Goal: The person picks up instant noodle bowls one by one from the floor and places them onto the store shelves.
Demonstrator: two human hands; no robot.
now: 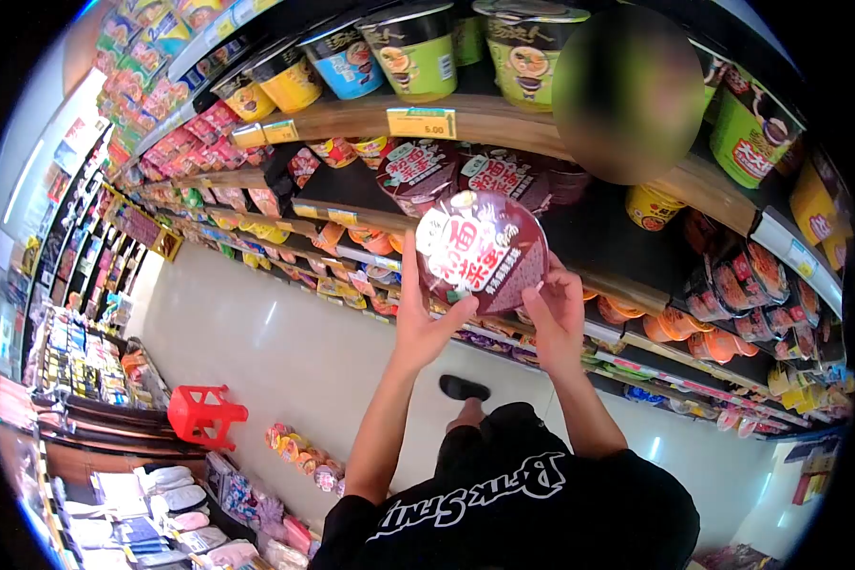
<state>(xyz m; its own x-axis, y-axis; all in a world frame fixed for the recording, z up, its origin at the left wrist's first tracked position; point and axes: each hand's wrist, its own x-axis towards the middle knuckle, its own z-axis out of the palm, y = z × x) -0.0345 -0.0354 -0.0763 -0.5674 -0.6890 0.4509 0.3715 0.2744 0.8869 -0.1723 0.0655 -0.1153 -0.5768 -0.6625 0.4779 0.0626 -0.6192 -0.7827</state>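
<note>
A round maroon noodle bowl [484, 252] with white and red lettering on its lid is held up between my two hands, in front of the shelves. My left hand [426, 318] grips its left side, thumb at the lower edge. At the lower right rim, my right hand [556, 313] has its thumb and fingers closed on the bowl. Just behind it, similar maroon bowls [418, 171] sit on the dark middle shelf [603, 237].
Green, blue and yellow noodle cups [413, 57] line the wooden-edged upper shelf [513, 123]. Packets and orange cups [674, 326] fill lower shelves. A red stool [204, 415] stands on the tiled floor [247, 323], left. Other goods displays [161, 508] stand at lower left.
</note>
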